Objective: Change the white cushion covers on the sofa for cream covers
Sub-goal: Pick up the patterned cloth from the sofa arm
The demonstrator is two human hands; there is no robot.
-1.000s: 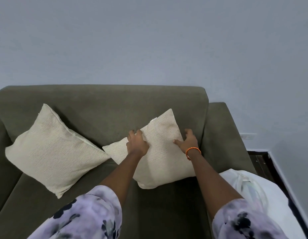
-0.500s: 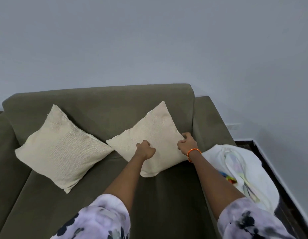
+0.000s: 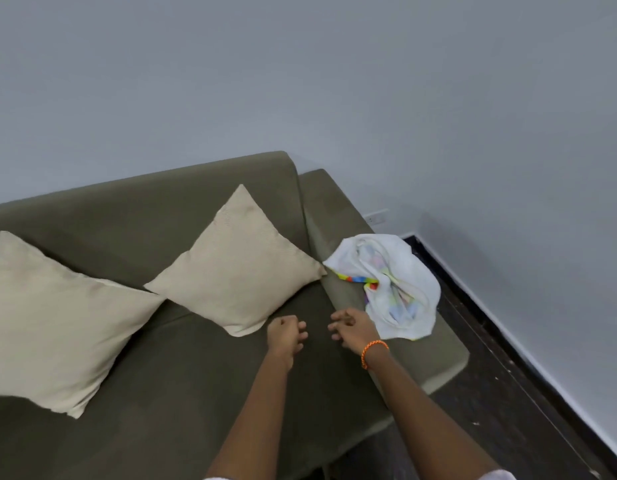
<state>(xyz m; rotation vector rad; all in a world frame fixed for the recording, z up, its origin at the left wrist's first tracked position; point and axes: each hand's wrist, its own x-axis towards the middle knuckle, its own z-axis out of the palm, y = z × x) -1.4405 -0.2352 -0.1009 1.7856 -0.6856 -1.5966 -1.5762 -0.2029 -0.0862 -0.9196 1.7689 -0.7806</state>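
Both cushions wear cream.
Our left hand (image 3: 285, 332) and right hand (image 3: 352, 328) hang loosely curled, empty; white covers (image 3: 397, 285) lie just right of ours.

Orange braided bracelet (image 3: 373, 353) on right wrist; pale sleeve edges.

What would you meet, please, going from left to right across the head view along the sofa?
Large cream textured cushion → smaller cream cushion → left hand → right hand → crumpled white cloth with colourful print on the olive sofa armrest.
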